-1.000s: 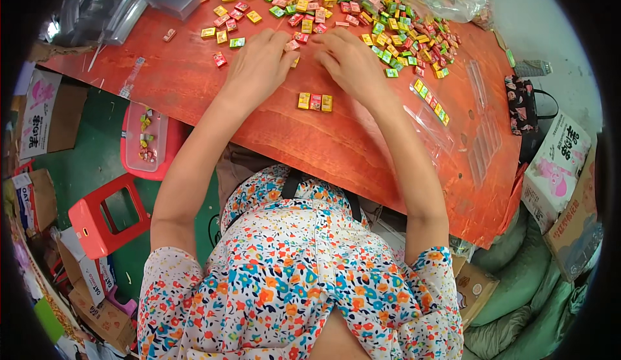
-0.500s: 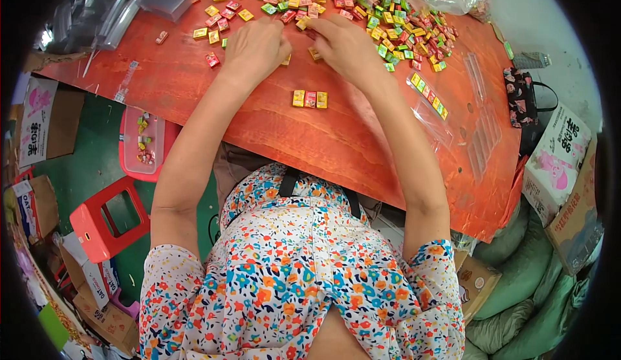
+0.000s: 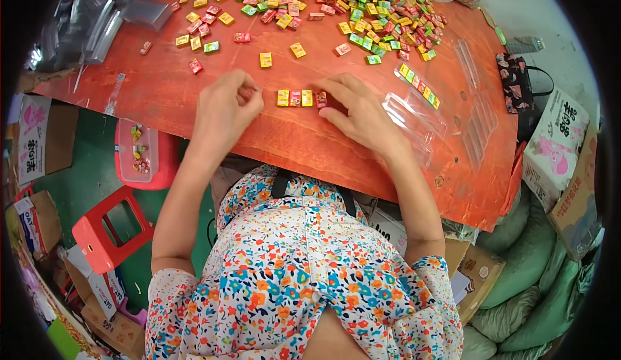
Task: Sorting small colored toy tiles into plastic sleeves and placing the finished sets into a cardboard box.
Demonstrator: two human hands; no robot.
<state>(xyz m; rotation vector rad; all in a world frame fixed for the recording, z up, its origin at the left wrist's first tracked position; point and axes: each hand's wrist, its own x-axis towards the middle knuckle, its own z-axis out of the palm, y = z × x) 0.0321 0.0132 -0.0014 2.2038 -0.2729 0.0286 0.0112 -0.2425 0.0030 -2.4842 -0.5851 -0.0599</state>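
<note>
So there's a short row of small square wrapped candies (image 3: pixel 295 98), yellow and red, sitting on the orange-red wooden tabletop (image 3: pixel 194 101) right between both hands. The right hand (image 3: pixel 359 111) lies mostly flat with its fingertips (image 3: pixel 321 99) touching the red piece at the row's right end, while the left hand (image 3: pixel 226 108) is curled loosely just left of the row, and I can't tell if it's holding anything. Farther back there's a big scattered pile of multicoloured wrapped candies (image 3: pixel 362 17), and clear plastic trays (image 3: pixel 414 120) lie just right of the right hand.

Bright even daylight, soft shadows, sharp centre, strong fisheye bending, black vignette at corners
</note>
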